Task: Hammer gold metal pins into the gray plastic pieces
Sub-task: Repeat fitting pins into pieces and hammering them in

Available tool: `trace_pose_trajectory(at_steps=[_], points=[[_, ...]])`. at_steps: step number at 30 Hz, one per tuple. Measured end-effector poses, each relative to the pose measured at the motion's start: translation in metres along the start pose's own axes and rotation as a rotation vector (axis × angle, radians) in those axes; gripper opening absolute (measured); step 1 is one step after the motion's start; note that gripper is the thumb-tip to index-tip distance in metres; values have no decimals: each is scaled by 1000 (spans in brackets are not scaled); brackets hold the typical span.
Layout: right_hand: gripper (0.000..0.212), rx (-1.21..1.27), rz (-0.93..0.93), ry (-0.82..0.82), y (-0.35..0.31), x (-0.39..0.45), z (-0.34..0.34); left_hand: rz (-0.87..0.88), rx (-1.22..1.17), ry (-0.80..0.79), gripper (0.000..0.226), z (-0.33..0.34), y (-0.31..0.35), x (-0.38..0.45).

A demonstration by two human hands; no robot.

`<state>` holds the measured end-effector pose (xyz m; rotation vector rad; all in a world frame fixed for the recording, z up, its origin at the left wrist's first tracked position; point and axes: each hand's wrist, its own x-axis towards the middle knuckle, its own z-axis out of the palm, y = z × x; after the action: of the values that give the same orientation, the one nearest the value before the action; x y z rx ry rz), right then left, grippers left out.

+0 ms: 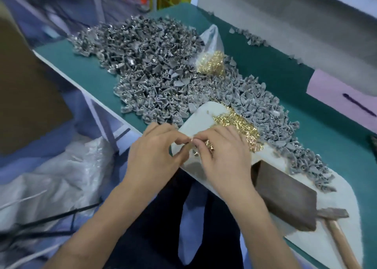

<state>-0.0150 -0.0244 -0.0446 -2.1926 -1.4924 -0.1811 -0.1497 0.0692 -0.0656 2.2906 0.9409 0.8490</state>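
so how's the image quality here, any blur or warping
Head view: lighting soft and even, no harsh glare; the green table edge bows from wide-angle distortion; the left side and far background are smeared; the gray plastic pieces and gold pins stay fairly distinct; whatever the left hand and right hand pinch is too small to resolve.

No readable text, label, brand, number or sign anywhere in view.

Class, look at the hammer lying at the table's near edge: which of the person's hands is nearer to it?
Right. The right hand works at the white pad, just left of the hammer; the left hand is farther left, beyond the right hand.
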Motion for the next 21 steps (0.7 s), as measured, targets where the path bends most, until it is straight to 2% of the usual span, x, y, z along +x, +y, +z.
trace_pose_trajectory(at_steps=[3,8,13,17,21], points=[[7,100,61,-7,4,13,9,-90,68,-6,4,-2,-16,6],[11,-24,83,-160,11,24,12,-167,133,-52,6,-1,-29,15],[15,-24,80,-181,4,27,16,-185,150,-49,6,0,-31,24],[24,-120,48,-251,0,30,18,-189,123,-44,8,0,-34,27],[24,-214,4,-269,-3,34,14,-180,78,-29,7,-1,-35,22]])
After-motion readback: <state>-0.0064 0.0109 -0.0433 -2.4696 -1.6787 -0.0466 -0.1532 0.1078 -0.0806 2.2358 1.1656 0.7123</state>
